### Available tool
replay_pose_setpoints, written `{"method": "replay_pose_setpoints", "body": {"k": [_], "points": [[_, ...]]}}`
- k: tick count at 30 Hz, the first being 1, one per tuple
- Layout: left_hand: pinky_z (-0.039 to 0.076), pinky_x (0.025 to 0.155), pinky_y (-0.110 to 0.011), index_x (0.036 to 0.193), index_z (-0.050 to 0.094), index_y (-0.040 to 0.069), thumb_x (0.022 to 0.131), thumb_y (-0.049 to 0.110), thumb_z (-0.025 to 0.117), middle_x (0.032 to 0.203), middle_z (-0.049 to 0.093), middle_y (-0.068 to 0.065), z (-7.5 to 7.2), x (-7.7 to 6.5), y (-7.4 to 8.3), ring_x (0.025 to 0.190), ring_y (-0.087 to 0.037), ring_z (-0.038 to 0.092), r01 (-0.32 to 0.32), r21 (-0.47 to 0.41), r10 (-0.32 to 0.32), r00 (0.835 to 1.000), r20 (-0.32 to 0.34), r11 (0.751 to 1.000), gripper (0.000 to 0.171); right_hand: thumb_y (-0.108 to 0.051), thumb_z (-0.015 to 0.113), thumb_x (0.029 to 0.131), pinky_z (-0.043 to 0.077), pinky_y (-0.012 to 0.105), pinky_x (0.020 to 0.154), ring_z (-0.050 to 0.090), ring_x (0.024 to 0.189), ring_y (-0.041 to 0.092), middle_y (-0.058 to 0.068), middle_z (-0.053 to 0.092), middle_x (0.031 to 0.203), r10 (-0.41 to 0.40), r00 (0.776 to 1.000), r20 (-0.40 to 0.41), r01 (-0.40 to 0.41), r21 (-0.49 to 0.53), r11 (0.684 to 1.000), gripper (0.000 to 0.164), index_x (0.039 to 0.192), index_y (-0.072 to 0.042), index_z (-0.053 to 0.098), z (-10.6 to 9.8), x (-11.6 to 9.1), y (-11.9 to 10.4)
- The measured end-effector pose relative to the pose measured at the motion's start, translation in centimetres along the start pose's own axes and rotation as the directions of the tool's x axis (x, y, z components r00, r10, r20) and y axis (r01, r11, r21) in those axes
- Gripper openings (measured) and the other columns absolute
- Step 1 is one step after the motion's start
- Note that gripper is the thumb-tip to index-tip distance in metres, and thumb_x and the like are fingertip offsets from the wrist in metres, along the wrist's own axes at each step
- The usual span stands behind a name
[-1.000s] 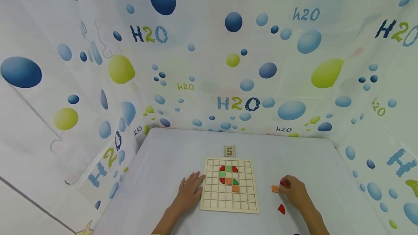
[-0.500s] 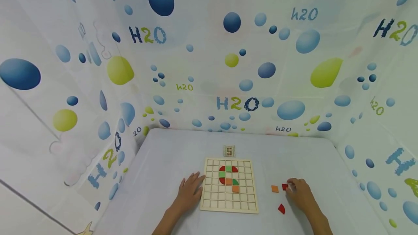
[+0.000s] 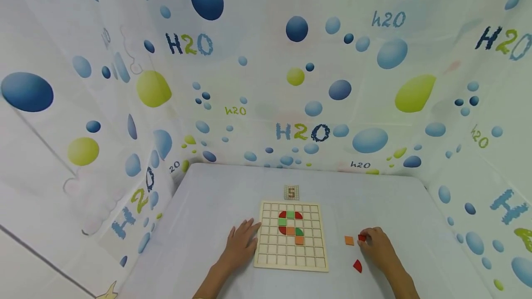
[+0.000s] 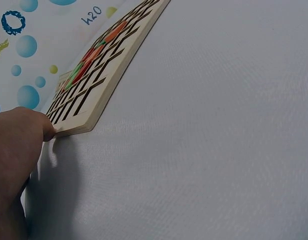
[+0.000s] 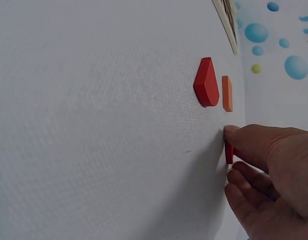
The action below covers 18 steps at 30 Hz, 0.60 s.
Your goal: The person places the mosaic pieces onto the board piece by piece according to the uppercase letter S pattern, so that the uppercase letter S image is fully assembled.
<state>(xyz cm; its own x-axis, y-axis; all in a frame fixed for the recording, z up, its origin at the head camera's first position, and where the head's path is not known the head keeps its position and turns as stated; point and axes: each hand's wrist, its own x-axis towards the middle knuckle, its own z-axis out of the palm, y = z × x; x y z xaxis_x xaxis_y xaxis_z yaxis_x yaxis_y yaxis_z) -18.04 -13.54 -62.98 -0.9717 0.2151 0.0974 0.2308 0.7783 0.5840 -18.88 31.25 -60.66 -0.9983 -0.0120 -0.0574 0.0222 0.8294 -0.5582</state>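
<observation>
A pale wooden grid board lies mid-table, with red, green and orange tiles set in its cells in a curved pattern. My left hand rests flat on the table, its fingers touching the board's left edge; the left wrist view shows part of this hand at a board corner. To the right of the board, my right hand pinches a small red tile between thumb and finger, low at the table. That red tile is partly covered by the thumb in the right wrist view.
An orange square tile lies just left of my right hand. Nearer me is a loose red quarter-circle tile. A small patterned card sits beyond the board's far edge. Printed curtains rise behind the white table.
My right hand held the red tile, then drew back a little to the right with the tile lying flat, and now has its fingers round it again. The left hand stays put.
</observation>
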Motion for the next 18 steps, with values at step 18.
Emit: {"method": "replay_pose_setpoints", "body": {"k": [18], "points": [[0.016, 0.122, -0.075, 0.152, 0.057, 0.014, 0.105, 0.019, 0.055, 0.163, 0.047, -0.017, -0.1, 0.0, -0.1, 0.155, -0.044, 0.035, 0.018, -0.005, -0.018, 1.0, 0.021, 1.0, 0.047, -0.01, 0.077, 0.093, 0.057, 0.054, 0.096, 0.065, 0.106, 0.033, 0.017, 0.065, 0.111, 0.044, 0.997, -0.069, -0.037, 0.109, 0.993, 0.028, 0.116, 0.005, 0.07, -0.1, -0.7, -2.4]]}}
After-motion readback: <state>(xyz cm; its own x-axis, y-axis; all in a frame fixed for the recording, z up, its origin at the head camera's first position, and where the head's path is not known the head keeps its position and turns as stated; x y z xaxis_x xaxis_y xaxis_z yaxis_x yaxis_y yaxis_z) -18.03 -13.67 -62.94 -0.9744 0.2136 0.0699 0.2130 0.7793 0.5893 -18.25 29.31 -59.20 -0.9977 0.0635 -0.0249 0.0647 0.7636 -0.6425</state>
